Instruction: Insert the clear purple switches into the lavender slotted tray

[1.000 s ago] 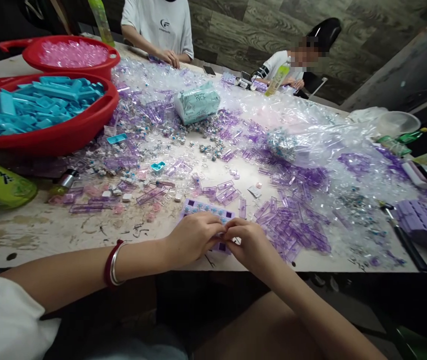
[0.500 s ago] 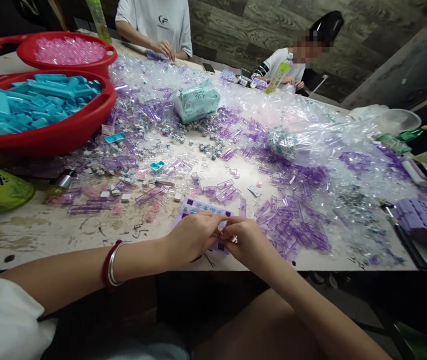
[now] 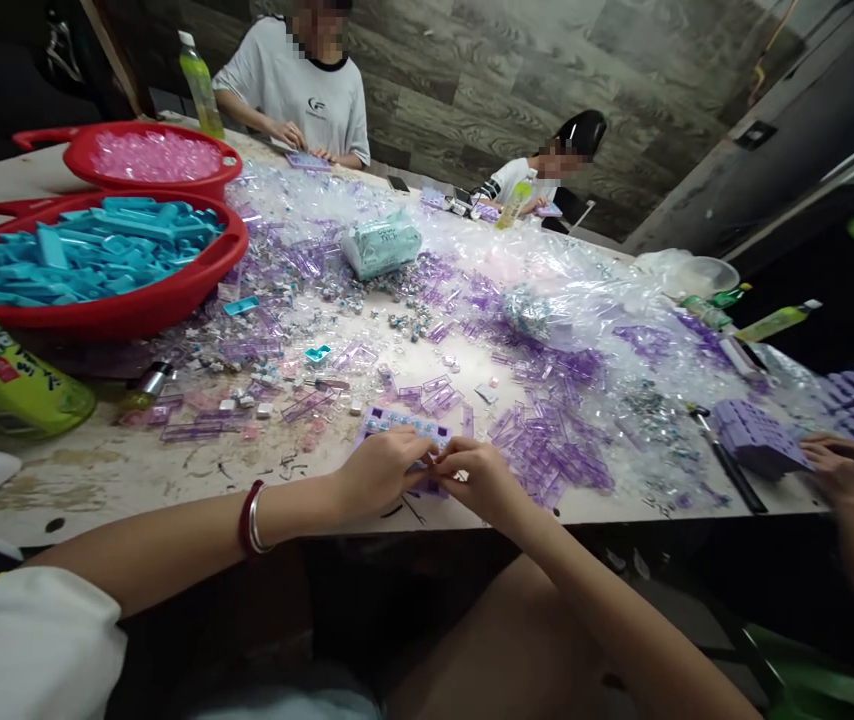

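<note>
My left hand (image 3: 384, 466) lies over a light purple plate (image 3: 374, 424) near the table's front edge. Rows of small blue-and-white pieces and dark square openings show on the part of the plate left uncovered. From the other side, my right hand (image 3: 481, 474) meets it, thumb and fingertips pinched together at the plate's near part. Both sets of fingers are closed, and whatever sits between them is too small or hidden to name. Clear purple rectangular pieces (image 3: 547, 450) are heaped just right of my right hand.
Red basins hold turquoise pieces (image 3: 134, 235) and pink pieces (image 3: 157, 155) at left. A turquoise soft pack (image 3: 382, 245) sits mid-table. At right, a black-handled tool (image 3: 731, 465) lies beside stacked purple plates (image 3: 753, 437), which another person's hand (image 3: 839, 465) touches. Two people sit across the table.
The view has swung up and to the right. Another person's hands have come in at the right edge by the purple stack. My hands stay pinched together over the plate.
</note>
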Tool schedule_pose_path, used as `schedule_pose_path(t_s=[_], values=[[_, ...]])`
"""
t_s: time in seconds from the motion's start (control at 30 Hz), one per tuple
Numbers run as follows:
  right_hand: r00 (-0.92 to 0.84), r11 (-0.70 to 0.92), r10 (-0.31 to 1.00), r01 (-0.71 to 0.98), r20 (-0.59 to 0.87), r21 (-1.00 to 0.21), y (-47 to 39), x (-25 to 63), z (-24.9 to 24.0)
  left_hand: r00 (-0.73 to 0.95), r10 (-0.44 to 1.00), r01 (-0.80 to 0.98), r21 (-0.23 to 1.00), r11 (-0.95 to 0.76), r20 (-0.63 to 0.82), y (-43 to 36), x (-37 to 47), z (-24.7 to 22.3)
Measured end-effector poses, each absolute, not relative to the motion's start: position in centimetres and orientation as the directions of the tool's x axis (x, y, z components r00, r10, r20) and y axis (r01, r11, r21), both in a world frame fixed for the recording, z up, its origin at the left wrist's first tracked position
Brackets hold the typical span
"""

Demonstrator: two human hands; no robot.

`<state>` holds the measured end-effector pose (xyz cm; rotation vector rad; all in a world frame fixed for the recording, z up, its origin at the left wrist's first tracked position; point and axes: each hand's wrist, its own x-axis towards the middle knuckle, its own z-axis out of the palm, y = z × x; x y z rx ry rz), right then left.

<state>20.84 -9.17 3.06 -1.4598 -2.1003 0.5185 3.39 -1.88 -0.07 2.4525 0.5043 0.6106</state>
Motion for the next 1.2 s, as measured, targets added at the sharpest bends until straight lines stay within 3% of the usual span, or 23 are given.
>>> schedule_pose_path(t_s=[0.1,0.17,0.23,0.27,0.5,0.73,1.2], values=[[-0.236,0.346,0.937,0.732,0.258,-0.587,-8.2,23.8,3.3,0.806,0.447,0.184,0.553,-0.813,0.389,-1.9,3.2,-0.6],[-0.012,0.177,0.954,0.827,0.298,-0.534,-6.2,27.0,3.4,0.801,0.407,0.144,0.519,-0.843,0.438,-1.8,3.1,-0.9],[0.214,-0.111,0.937,0.933,0.278,-0.342,-3.2,30.3,3.4,0.799,0.360,0.099,0.485,-0.869,0.481,-1.7,3.0,-1.0],[0.258,-0.173,0.926,0.939,0.276,-0.298,-1.6,31.8,3.3,0.797,0.343,0.083,0.472,-0.878,0.497,-1.7,3.0,-1.1],[0.358,-0.337,0.903,0.933,0.237,-0.127,7.6,34.9,1.0,0.808,0.215,0.039,0.314,-0.949,0.548,-1.7,2.9,-1.1],[0.365,-0.367,0.916,0.930,0.165,-0.020,10.2,35.0,-1.2,0.844,0.134,0.068,0.145,-0.987,0.518,-1.4,3.0,-1.0],[0.249,-0.251,0.939,0.968,0.237,-0.022,9.6,36.8,-2.0,0.843,0.090,0.057,0.077,-0.995,0.531,-1.2,3.4,-1.9]])
